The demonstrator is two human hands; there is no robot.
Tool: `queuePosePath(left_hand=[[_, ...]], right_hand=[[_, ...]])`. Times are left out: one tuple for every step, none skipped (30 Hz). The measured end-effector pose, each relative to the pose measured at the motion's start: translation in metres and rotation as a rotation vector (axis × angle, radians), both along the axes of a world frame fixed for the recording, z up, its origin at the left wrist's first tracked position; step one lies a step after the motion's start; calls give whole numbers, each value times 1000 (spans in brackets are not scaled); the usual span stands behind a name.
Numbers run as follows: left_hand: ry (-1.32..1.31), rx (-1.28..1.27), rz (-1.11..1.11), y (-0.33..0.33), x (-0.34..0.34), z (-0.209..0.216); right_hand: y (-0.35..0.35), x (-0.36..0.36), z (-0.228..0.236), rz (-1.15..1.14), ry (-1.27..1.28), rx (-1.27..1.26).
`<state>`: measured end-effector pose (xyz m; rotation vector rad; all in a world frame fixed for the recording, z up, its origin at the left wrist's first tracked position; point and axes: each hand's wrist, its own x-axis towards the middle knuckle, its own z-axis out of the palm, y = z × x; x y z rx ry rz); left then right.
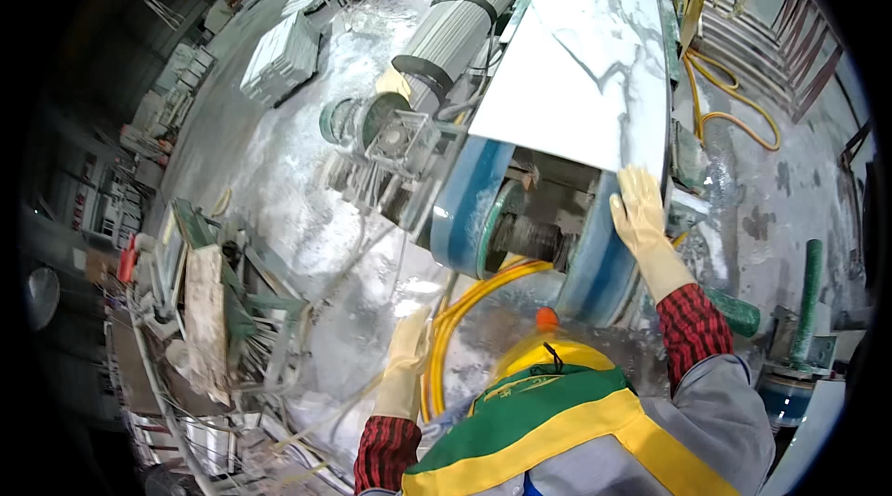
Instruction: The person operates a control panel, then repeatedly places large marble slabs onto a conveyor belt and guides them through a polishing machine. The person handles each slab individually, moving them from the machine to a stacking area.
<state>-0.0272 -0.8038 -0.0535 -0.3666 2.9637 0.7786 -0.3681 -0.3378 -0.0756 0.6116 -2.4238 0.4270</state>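
A long white slab with grey marbled veins (581,59) lies along the machine, its near edge over two wide blue belts (465,208). My right hand (639,208), in a cream rubber glove, rests at the slab's near right corner, above the right belt. Its fingers are stretched out over the edge, gripping nothing. Lower left, my left hand (406,345), in a matching glove, hangs apart from the slab, beside looped yellow hoses (446,329). Its fingers point away from me and look loosely extended; glare blurs their tips, and I make out nothing in them.
Left of the slab stand a motor (400,138) and a strapped bundle of long strips (465,22). White slabs are stacked (281,55) farther left. Scrap boards (206,310) pile at lower left. A yellow hose (743,115) and a green pipe (808,301) lie right. The floor looks wet.
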Motion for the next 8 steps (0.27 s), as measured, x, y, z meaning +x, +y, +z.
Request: queuePosePath(left_hand=[[47,-72,27,-13,-9,11],[80,-129,58,-19,-11,15],[114,-186,82,-26,-15,18],[94,-172,114,-22,-30,35],[123,-149,91,-18,-47,46],[158,-125,71,-15,-63,51],[192,-105,53,-13,-79,59],[143,-129,37,-7,-98,65]], right_hand=[[-9,-20,-2,-57,-18,22],[-14,-35,-2,-109,-23,51],[-16,-49,-2,-165,-28,81],[-19,-56,4,-211,-77,34],[-17,-64,-1,-204,-78,-23],[-19,-64,-2,-218,-66,-2],[-24,-63,-1,-230,-57,15],[-22,-67,-9,-221,-61,3]])
